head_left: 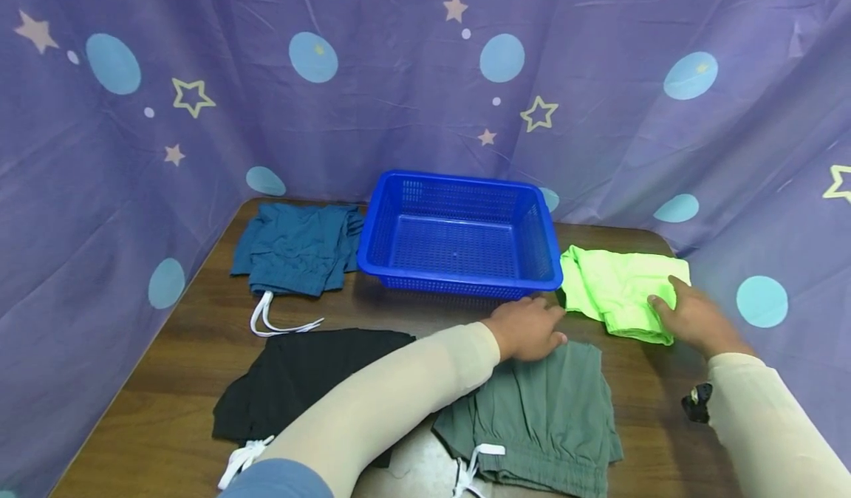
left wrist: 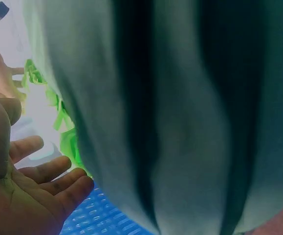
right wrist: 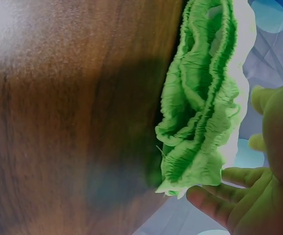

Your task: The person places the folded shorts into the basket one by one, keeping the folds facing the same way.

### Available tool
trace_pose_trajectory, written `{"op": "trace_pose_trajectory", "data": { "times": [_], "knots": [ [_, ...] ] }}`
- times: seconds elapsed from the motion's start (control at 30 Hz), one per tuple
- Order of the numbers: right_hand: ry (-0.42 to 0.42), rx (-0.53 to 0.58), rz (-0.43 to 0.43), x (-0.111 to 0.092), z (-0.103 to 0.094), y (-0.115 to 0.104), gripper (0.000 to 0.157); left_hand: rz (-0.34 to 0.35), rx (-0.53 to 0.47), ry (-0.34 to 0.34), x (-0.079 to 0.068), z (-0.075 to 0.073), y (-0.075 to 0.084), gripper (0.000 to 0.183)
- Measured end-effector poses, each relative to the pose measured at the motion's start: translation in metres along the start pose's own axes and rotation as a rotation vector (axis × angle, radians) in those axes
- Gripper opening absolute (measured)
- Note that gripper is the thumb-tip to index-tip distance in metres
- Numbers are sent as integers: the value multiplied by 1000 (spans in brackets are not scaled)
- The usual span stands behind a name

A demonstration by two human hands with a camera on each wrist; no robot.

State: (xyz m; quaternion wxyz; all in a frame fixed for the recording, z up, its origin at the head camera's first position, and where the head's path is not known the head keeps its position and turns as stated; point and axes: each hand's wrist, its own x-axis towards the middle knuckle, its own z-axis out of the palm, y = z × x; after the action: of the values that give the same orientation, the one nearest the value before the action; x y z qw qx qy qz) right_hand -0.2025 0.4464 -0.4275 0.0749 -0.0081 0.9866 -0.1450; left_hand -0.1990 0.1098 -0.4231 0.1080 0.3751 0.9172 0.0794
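Note:
A folded neon green garment (head_left: 625,284) with a gathered waistband lies on the right of the table. My right hand (head_left: 708,321) is at its right edge, thumb and fingers spread apart; in the right wrist view the fingertips meet the garment's end. My left hand (head_left: 528,332) reaches over the far edge of the grey-green drawstring shorts (head_left: 545,417), just in front of the blue plastic basket (head_left: 459,250). In the left wrist view the left hand's fingers (left wrist: 58,188) are extended and hold nothing, with grey-green cloth filling much of that view.
Folded blue shorts (head_left: 299,247) with a white drawstring lie left of the basket. A black garment (head_left: 312,372) lies near the front, partly hidden by my left arm. A purple patterned curtain (head_left: 425,77) hangs behind the wooden table (head_left: 159,387).

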Motion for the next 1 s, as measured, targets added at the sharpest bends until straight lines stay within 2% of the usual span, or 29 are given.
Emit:
{"op": "trace_pose_trajectory", "data": {
  "times": [0.47, 0.73, 1.0],
  "knots": [
    [-18, -43, -50, 3, 13, 2, 72, -19, -42, -22, 13, 11, -1, 48],
    [-44, -13, -24, 0, 16, 3, 69, -61, -72, -44, 17, 8, 2, 50],
    [-89, 66, -24, -5, 11, 4, 64, -60, -88, -56, 19, 10, 2, 55]
  ]
}}
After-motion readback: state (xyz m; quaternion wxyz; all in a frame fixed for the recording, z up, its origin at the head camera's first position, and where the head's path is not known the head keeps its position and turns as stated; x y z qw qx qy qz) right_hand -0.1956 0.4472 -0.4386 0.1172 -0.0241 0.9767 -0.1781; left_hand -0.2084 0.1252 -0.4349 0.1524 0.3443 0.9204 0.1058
